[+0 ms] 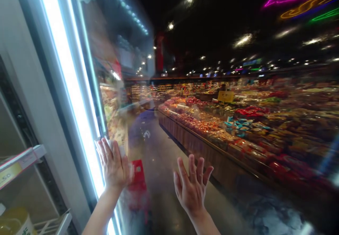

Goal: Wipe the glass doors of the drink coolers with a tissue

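My left hand (113,164) is raised with its fingers stretched upward, beside the bright light strip (71,79) of a glass cooler door (127,65). It seems to lie against the glass near that edge. A whitish patch shows behind its fingers, too blurred to name. My right hand (192,185) is held up farther right, its fingers spread and nothing in them. Whether its fingers touch the glass I cannot tell. A red block-like item (138,178) shows beyond the door, just right of my left hand.
At the left, a shelf edge with a price label (10,173) stands above a yellowish bottle (17,222) on a wire shelf. Beyond the glass, an aisle floor (159,150) runs past a long bin (201,143) of packaged goods with a yellow sign (225,96). Fog blurs the lower right.
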The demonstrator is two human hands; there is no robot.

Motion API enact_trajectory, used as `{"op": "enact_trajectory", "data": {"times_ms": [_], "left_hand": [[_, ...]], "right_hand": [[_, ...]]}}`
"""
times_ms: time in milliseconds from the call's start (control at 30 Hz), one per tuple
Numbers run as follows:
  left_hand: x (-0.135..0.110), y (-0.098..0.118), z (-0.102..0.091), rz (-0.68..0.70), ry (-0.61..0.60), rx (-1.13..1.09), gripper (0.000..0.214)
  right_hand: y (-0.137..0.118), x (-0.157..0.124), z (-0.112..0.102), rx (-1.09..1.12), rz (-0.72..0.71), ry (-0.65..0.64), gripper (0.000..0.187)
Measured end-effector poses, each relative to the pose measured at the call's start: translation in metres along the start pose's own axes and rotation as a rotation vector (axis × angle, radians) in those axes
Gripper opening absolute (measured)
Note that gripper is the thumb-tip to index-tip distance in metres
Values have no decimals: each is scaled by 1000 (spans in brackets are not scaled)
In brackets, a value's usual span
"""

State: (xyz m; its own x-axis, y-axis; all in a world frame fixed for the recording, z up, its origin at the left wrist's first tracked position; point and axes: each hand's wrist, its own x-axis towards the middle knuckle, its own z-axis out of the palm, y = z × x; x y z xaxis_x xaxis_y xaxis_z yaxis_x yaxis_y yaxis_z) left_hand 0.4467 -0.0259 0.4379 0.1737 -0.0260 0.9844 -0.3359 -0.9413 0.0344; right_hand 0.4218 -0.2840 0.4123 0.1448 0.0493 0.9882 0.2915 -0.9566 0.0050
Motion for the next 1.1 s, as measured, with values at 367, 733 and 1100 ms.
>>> {"op": "enact_trajectory", "data": {"times_ms": [367, 733, 1100], "left_hand": [[34, 6, -4, -53, 2, -13, 85], [58, 47, -1, -79, 17, 2, 88], [65, 120, 20, 120, 11, 32, 82]], "right_hand": [[-5, -2, 1, 35, 8, 4, 73], [23, 28, -17, -32, -28, 10, 75], [55, 40, -31, -46, -26, -11, 76]]}}
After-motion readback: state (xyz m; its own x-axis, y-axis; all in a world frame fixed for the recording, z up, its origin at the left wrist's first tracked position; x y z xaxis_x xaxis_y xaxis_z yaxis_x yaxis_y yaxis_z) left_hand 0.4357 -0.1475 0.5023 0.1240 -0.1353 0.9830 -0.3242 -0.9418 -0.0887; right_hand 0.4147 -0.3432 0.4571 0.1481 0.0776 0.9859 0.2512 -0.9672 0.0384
